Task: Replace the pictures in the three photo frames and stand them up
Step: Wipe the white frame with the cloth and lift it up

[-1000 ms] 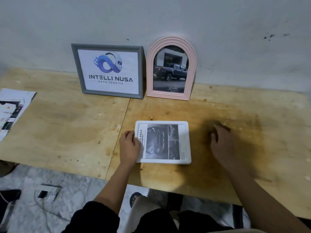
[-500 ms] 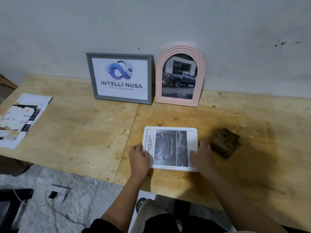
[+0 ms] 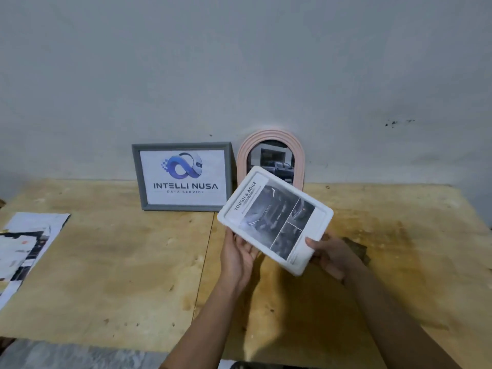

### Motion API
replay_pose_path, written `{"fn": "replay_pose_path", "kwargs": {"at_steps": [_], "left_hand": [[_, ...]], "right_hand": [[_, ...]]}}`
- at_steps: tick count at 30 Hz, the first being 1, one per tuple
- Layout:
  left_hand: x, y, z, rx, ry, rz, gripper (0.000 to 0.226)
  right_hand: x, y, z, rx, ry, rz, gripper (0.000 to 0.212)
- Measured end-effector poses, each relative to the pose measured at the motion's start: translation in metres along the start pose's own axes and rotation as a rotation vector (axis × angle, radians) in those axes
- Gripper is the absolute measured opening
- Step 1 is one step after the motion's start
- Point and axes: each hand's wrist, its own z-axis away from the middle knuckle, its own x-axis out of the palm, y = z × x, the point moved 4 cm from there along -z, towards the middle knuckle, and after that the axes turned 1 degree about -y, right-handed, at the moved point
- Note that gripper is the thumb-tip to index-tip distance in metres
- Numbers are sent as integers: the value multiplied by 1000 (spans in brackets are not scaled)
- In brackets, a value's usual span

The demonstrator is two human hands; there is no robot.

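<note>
- The white frame [image 3: 275, 219], flat on the table [image 3: 119, 262] half a second ago, now hangs lifted and tilted.
- The left hand [image 3: 239, 255] grips its lower edge; the right hand [image 3: 334, 255] pinches its near corner.

You've got a plywood table [image 3: 119, 262] against the grey wall [image 3: 239, 62], brown block [image 3: 360, 250] at right, marble floor [image 3: 80, 355] below.
</note>
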Motion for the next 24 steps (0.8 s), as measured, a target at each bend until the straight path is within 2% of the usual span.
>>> {"fn": "replay_pose_path", "kwargs": {"at_steps": [4, 8, 12, 18, 24], "left_hand": [[30, 30, -9, 39, -63, -13, 42], [59, 62, -22, 56, -181, -130, 50], [87, 84, -22, 46, -281, -266, 44], [130, 59, -16, -3, -515, -585, 51], [180, 9, -18, -10, -647, -701, 50]], "right_hand": [[21, -22, 24, -87, -184, 13, 97], [20, -52, 49, -106, -214, -271, 85], [15, -76, 69, -126, -186, -332, 102], [1, -86, 91, -171, -66, -291, 83], [-55, -89, 102, -261, 48, -356, 74]]}}
